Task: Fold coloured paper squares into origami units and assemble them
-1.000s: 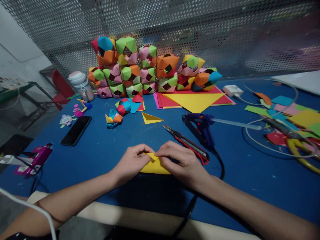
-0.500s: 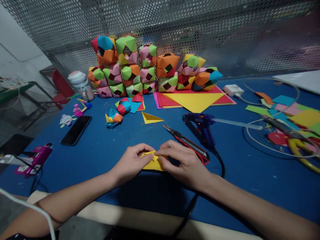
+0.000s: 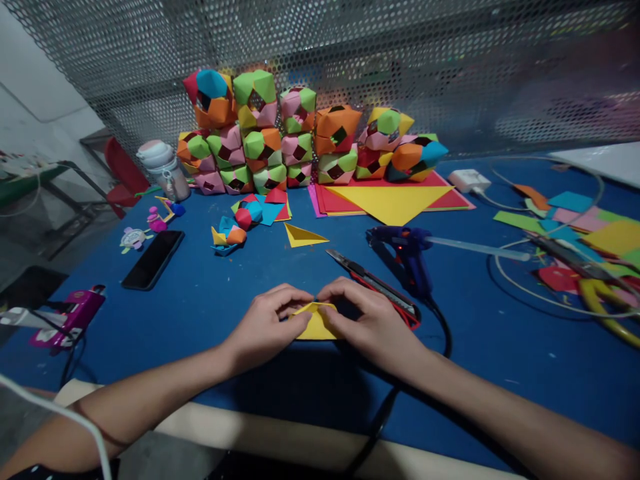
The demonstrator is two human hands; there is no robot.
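A small folded yellow paper is held between both hands near the table's front. My left hand pinches its left side, thumb on the front face. On the right side, my right hand grips it with the thumb on the front and the fingers curled over the top edge. Beyond the hands lies a folded yellow triangle. A red and black utility knife rests just past my right hand, and a blue glue gun lies behind it.
Stacked paper modules stand at the back, beside large coloured sheets. A phone, a jar and a purple power strip are at the left. Paper scraps, scissors and a white cable occupy the right.
My right thumb and fingers have shifted on the yellow paper, and more of its front face shows. The paper's small raised flap at the top is no longer seen.
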